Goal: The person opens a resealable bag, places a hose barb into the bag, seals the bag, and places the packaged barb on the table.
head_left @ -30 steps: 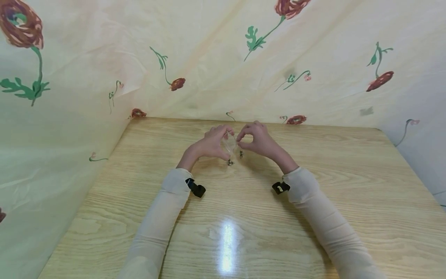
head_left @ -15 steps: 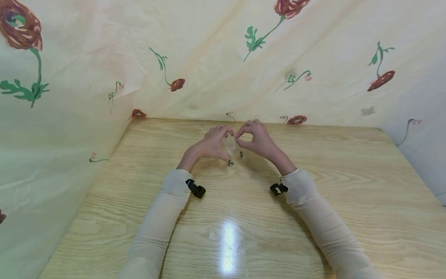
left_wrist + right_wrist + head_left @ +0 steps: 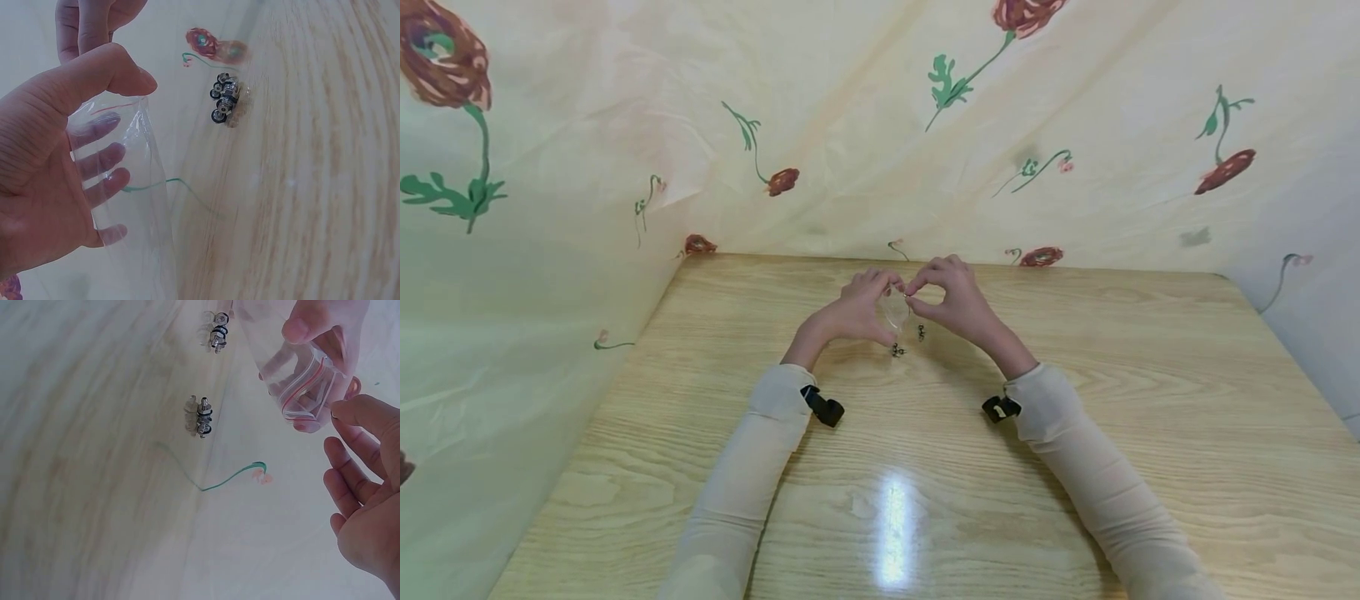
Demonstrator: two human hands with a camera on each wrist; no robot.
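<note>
My left hand holds a small clear zip-lock bag by its side, thumb in front and fingers spread behind the plastic. In the right wrist view the bag's red seal line faces my right hand. The right thumb and index finger pinch at the lip of the bag's mouth; I cannot tell whether a small part also lies between those tips. Below the hands are small silver metal fittings with black rings, one group by the left thumb and another under the right hand.
A pale wood-grain table lies under both arms. Cream cloth with painted red flowers hangs behind the table and along its left side. Black straps are on both sleeves.
The right fingertips have shifted slightly left and up against the bag's mouth. My left hand and the metal fittings stay where they were.
</note>
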